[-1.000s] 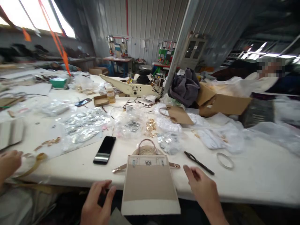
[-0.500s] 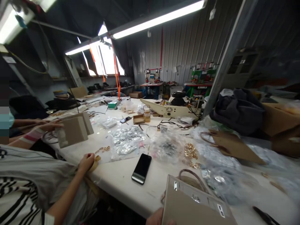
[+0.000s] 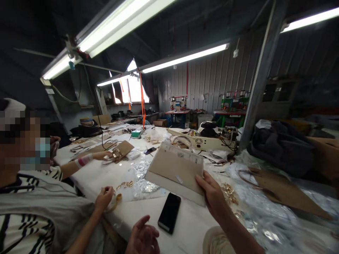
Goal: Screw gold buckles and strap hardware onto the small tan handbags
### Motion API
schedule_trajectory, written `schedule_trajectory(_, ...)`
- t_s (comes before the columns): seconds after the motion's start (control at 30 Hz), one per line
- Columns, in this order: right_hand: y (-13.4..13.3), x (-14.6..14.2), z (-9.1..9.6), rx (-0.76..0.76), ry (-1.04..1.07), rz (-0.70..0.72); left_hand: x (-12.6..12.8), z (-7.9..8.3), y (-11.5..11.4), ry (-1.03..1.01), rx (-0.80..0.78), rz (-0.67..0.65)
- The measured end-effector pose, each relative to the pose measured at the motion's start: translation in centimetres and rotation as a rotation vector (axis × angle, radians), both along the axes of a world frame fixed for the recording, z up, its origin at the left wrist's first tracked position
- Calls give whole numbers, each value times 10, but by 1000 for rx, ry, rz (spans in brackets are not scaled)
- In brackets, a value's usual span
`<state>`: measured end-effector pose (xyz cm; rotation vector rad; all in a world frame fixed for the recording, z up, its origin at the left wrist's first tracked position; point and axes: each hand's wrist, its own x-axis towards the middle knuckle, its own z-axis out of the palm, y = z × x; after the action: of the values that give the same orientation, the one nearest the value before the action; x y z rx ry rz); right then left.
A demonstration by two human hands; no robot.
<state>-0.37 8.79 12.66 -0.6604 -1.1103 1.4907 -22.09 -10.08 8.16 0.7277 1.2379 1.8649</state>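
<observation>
My right hand (image 3: 213, 192) grips the right edge of a flat beige handbag (image 3: 177, 165), thumb on the face I see. The bag is held tilted above the table, its looped handle (image 3: 182, 139) at the far edge. A small pale strip (image 3: 179, 179) shows on its face. Near the table's front edge, my left hand (image 3: 144, 236) is empty, its fingers loosely curled and apart. Just right of it lies a black phone (image 3: 169, 213). Below my right forearm is a round cream-coloured thing (image 3: 217, 241) with layered rings, partly cut off by the frame.
A co-worker (image 3: 45, 211) sits at the left, one hand on a brown bag panel (image 3: 123, 150) and the other beside a yellow tape roll (image 3: 119, 197). Silvery plastic packets (image 3: 143, 176), gold metal fittings (image 3: 230, 193) and clear plastic bags (image 3: 265, 201) cover parts of the table.
The handbag has gone up and away over the table, now in my right hand. My left hand is off it. The view has shifted, and the co-worker's panel is lower on the table.
</observation>
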Motion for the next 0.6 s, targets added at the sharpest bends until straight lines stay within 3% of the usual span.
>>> schedule_trajectory(0.07,32,-39,14,17,-87,72,-37,27,9,34,10,60)
schedule_trajectory(0.17,52,-73,10,21,-529,-40,-93,68,26,61,52,143)
schedule_trajectory(0.23,39,-76,-5,125,-814,-103,-101,70,32,96,-23,130)
schedule_trajectory(0.3,8,-63,-20,246,-960,47,-77,42,30,134,-124,15)
schedule_trajectory(0.37,-31,-41,-26,273,-992,316,-29,-8,19,120,-215,-100)
schedule_trajectory(0.43,-67,-12,-20,249,-985,459,21,-59,5,100,-297,-190)
schedule_trajectory(0.5,-95,17,-8,287,-1073,444,56,-98,-2,135,-315,-231)
schedule_trajectory(0.6,-115,57,4,271,-1162,381,75,-129,3,217,-329,-362)
